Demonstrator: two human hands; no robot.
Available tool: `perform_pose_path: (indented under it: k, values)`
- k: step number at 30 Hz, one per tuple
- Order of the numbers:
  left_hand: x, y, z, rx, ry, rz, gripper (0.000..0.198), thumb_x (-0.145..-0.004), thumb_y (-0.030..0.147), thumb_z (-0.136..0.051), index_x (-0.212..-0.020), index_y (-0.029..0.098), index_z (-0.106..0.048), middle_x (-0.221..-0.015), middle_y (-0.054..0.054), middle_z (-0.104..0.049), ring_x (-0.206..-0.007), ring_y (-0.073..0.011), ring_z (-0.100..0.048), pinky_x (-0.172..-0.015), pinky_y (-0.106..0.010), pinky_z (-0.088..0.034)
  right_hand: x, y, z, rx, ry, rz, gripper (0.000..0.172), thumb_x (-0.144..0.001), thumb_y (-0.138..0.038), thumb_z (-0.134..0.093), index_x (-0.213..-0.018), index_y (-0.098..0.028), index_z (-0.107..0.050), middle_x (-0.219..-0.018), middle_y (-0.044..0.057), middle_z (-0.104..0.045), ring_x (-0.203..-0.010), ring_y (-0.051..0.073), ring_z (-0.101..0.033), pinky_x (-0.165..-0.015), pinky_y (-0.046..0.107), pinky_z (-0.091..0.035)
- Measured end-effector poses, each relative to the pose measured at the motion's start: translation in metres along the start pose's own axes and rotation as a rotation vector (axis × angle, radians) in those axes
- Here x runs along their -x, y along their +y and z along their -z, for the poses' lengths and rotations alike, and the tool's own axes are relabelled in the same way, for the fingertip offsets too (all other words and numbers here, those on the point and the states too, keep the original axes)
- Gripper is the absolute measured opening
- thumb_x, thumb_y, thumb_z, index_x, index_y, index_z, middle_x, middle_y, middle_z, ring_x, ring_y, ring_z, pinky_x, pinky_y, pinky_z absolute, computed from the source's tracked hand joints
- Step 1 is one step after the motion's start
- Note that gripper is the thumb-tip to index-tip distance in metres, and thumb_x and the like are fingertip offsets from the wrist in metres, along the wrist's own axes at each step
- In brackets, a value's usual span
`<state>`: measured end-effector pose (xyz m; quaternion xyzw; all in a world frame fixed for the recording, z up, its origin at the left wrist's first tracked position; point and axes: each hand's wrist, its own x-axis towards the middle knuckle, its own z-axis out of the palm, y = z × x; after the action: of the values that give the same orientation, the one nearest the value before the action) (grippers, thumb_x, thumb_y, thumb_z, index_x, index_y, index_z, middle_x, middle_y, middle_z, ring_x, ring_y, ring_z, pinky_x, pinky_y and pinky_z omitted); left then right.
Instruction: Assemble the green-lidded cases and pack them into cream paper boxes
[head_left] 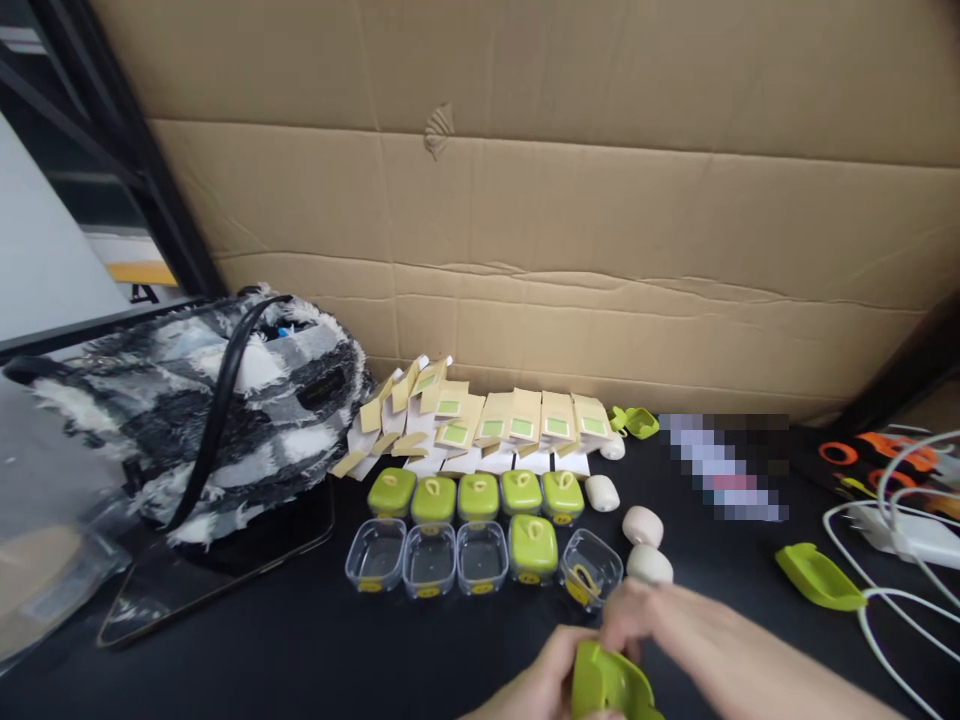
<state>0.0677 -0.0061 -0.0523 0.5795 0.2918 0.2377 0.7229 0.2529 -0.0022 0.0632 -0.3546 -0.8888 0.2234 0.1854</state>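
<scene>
At the bottom of the head view, my left hand is closed around a green silicone case with its hollow side showing. My right hand has its fingers curled together at the case's upper edge; whatever they pinch is hidden. Just beyond lies a tilted clear box with a yellow loop inside. Left of it sit a box with a green cover and three uncovered clear boxes. Behind these runs a row of green-covered boxes. Cream rounded earbud cases rest near my right hand.
Small cartons with flaps up stand along the cardboard wall. A shaggy plaid bag and a dark tablet-like panel are at left. On the right lie another green piece, white cables and orange-handled scissors.
</scene>
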Motion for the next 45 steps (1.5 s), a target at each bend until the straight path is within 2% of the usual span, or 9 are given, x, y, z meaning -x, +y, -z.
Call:
perform_pose_path:
  k: [2, 4, 9, 17, 23, 28, 34, 40, 45]
  values:
    - [0.01, 0.018, 0.004, -0.122, 0.038, 0.011, 0.078, -0.073, 0.074, -0.052, -0.124, 0.018, -0.033, -0.089, -0.005, -0.053, -0.075, -0.0158, -0.052, -0.074, -0.032, -0.044, -0.015, 0.019, 0.022, 0.061, -0.005, -0.081, 0.021, -0.082, -0.032, -0.065, -0.1, -0.024, -0.056, -0.094, 0.002, -0.067, -0.082, 0.018, -0.065, -0.071, 0.027, -0.056]
    - [0.017, 0.033, 0.008, -0.433, 0.081, -0.014, 0.054, -0.086, 0.058, -0.045, -0.121, 0.017, -0.037, -0.075, -0.001, -0.056, -0.06, -0.0132, -0.05, -0.06, -0.026, -0.042, -0.033, 0.053, 0.046, 0.284, 0.189, -0.14, 0.017, -0.092, -0.035, -0.05, -0.102, -0.022, -0.055, -0.096, 0.005, -0.066, -0.088, 0.019, -0.065, -0.079, 0.032, -0.054]
    - [0.018, 0.051, 0.012, -1.368, 0.19, -0.318, 0.021, -0.09, 0.031, -0.048, -0.096, 0.015, -0.06, -0.062, -0.007, -0.07, -0.046, -0.0191, -0.062, -0.042, -0.024, -0.036, -0.08, 0.149, 0.08, 0.439, 0.245, -0.316, 0.025, -0.091, -0.03, -0.058, -0.114, -0.019, -0.058, -0.122, 0.008, -0.058, -0.109, 0.024, -0.057, -0.093, 0.048, -0.046]
    - [0.023, 0.065, 0.006, -1.517, 0.175, -0.279, 0.038, -0.088, 0.044, -0.055, -0.108, 0.012, -0.058, -0.065, -0.005, -0.074, -0.052, -0.0223, -0.068, -0.046, -0.026, -0.046, -0.097, 0.207, 0.073, 0.263, 0.288, -0.438, 0.027, -0.093, -0.031, -0.057, -0.117, -0.018, -0.058, -0.119, 0.007, -0.061, -0.098, 0.021, -0.063, -0.082, 0.042, -0.053]
    - [0.019, 0.096, 0.0, -1.598, 0.271, -0.641, 0.021, -0.089, 0.037, -0.054, -0.095, 0.017, -0.059, -0.083, -0.002, -0.066, -0.078, -0.0201, -0.061, -0.069, -0.03, -0.049, -0.069, 0.197, 0.071, -0.015, 0.6, -0.305, 0.031, -0.093, -0.032, -0.058, -0.12, -0.017, -0.055, -0.116, 0.007, -0.061, -0.094, 0.021, -0.064, -0.077, 0.04, -0.055]
    - [-0.032, 0.127, -0.006, -1.802, 0.12, -0.594, 0.025, -0.086, 0.028, -0.06, -0.103, 0.009, -0.061, -0.101, -0.009, -0.061, -0.096, -0.0246, -0.055, -0.084, -0.034, -0.045, -0.034, 0.157, 0.06, -0.202, 0.762, -0.161, 0.051, -0.081, -0.043, -0.069, -0.124, -0.024, -0.049, -0.118, 0.007, -0.06, -0.097, 0.022, -0.064, -0.081, 0.04, -0.055]
    - [-0.085, 0.12, -0.016, -1.788, 0.0, -0.552, 0.035, -0.075, 0.032, -0.074, -0.095, 0.004, -0.067, -0.101, -0.015, -0.06, -0.103, -0.0294, -0.053, -0.085, -0.037, -0.044, -0.012, 0.118, 0.05, -0.303, 0.84, -0.132, 0.051, -0.07, -0.043, -0.077, -0.112, -0.03, -0.051, -0.105, 0.003, -0.061, -0.095, 0.023, -0.064, -0.086, 0.04, -0.053]
    - [-0.077, 0.113, -0.022, -1.506, -0.028, -0.491, 0.019, -0.074, 0.015, -0.074, -0.091, 0.009, -0.069, -0.105, -0.015, -0.061, -0.109, -0.0321, -0.053, -0.09, -0.043, -0.044, -0.011, 0.109, 0.046, -0.429, 0.863, -0.162, 0.05, -0.073, -0.049, -0.073, -0.111, -0.03, -0.047, -0.104, 0.003, -0.062, -0.091, 0.022, -0.066, -0.081, 0.04, -0.055]
    - [-0.067, 0.127, -0.014, -0.985, 0.091, -0.373, 0.028, -0.079, 0.025, -0.07, -0.106, 0.017, -0.062, -0.104, -0.01, -0.067, -0.095, -0.0255, -0.063, -0.083, -0.04, -0.051, -0.009, 0.103, 0.044, -0.426, 0.838, -0.153, 0.042, -0.081, -0.045, -0.065, -0.114, -0.028, -0.047, -0.09, 0.001, -0.062, -0.071, 0.018, -0.065, -0.067, 0.035, -0.058]
